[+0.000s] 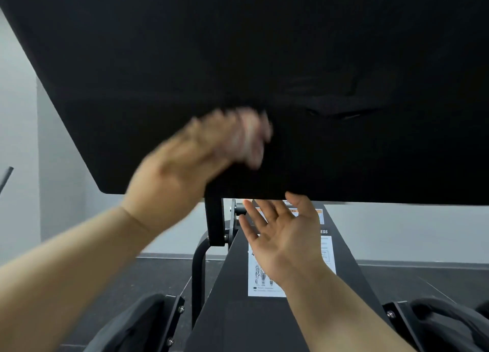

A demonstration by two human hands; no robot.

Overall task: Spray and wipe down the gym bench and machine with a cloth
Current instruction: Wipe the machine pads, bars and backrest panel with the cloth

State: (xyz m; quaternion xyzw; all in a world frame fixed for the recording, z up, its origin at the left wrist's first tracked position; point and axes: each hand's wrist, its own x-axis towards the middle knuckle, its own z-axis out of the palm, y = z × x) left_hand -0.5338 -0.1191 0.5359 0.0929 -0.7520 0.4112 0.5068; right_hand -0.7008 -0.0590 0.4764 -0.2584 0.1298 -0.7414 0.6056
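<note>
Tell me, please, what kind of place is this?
Most likely a gym. A large black footplate of a leg machine fills the view, an exercise label shows muscle drawings, and the dark floor looks like rubber matting.

The wall [16, 113] on the L is pale grey-white and plain, w/ a vertical edge where a darker grey part [60, 166] begins, & the same pale wall shows again low on the R side. The floor [158, 280] is dark grey & matt w/ fine speckles, & a thin light strip [169, 256] runs where it meets the wall. Light is soft, even & cool; at the far L edge a thin dark rod [6, 178] stands tilted before the wall.
</note>
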